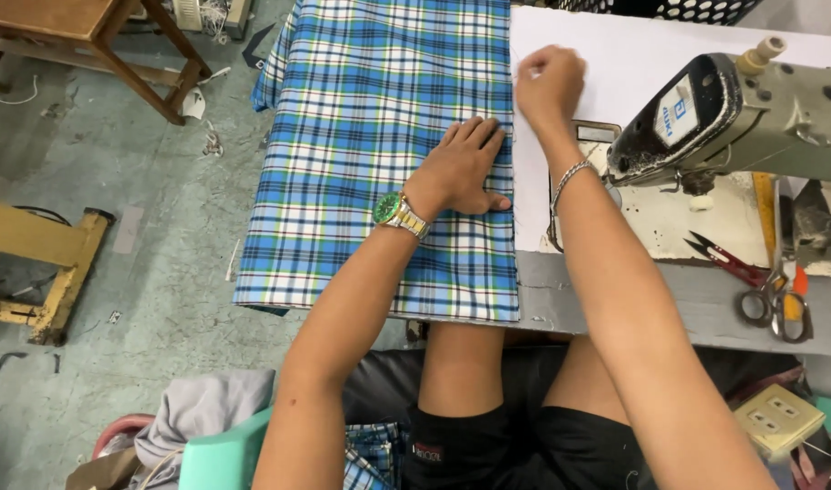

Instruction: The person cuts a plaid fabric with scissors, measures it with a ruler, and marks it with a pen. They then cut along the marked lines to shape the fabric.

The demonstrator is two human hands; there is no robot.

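The blue plaid fabric [379, 136] lay spread over the left part of the sewing table [697, 304]. The left hand [461, 171] rested flat on it — fingers extended, palm down, near its right edge. The right hand [550, 83] hovered past that edge, closed in a loose pinch — what it held, I could not tell. A sewing machine [751, 113] stood to the right, scissors [776, 304] nearby.

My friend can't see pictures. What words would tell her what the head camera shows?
A person sits at a sewing table, left hand pressed flat on blue checked cloth, right hand raised in a loose fist at the cloth's edge. A grey sewing machine stands to the right, with scissors and red thread snips on the table.
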